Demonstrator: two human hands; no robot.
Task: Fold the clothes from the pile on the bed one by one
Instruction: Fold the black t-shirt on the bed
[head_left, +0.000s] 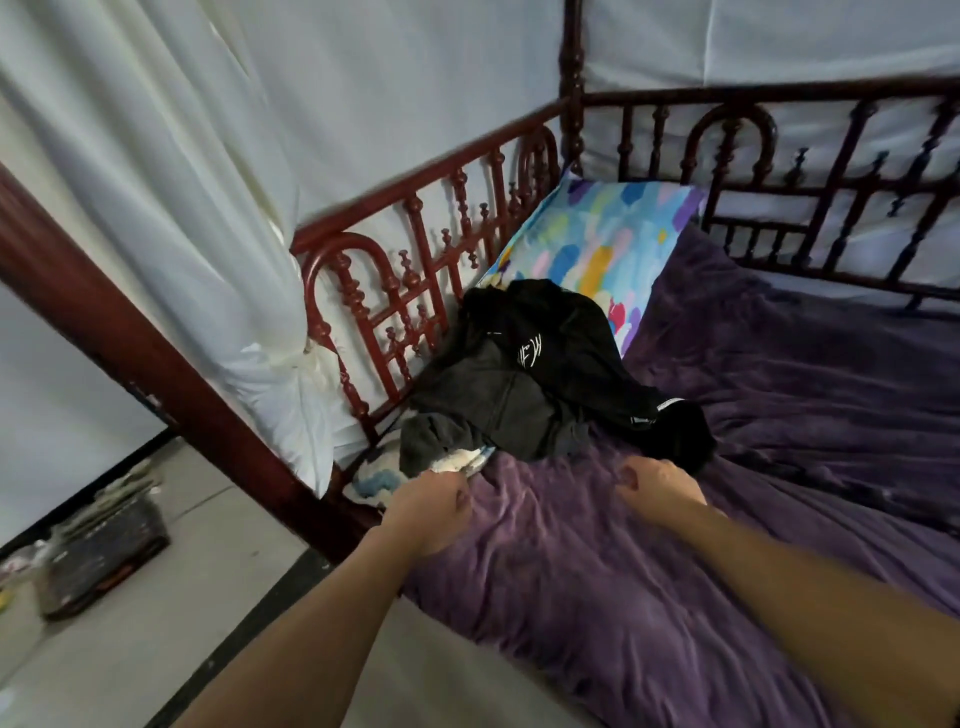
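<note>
A pile of clothes lies at the left side of the bed, against the railing. On top is a black jacket (524, 364) with a small white print. A dark grey garment (431, 441) and a cream and blue cloth (460, 462) stick out at its near edge. My left hand (431, 506) has curled fingers right at the cream cloth; the blur hides whether it grips it. My right hand (660, 486) is curled into a fist just above the purple blanket (571, 582), a little short of the jacket's black sleeve, with nothing visible in it.
A colourful pillow (597, 244) lies behind the pile at the bed's corner. A red wooden railing (415, 223) runs along the left and back, with a thick post (156, 374) and a white curtain (208, 208) on the left. A dark crate (104, 551) stands on the floor.
</note>
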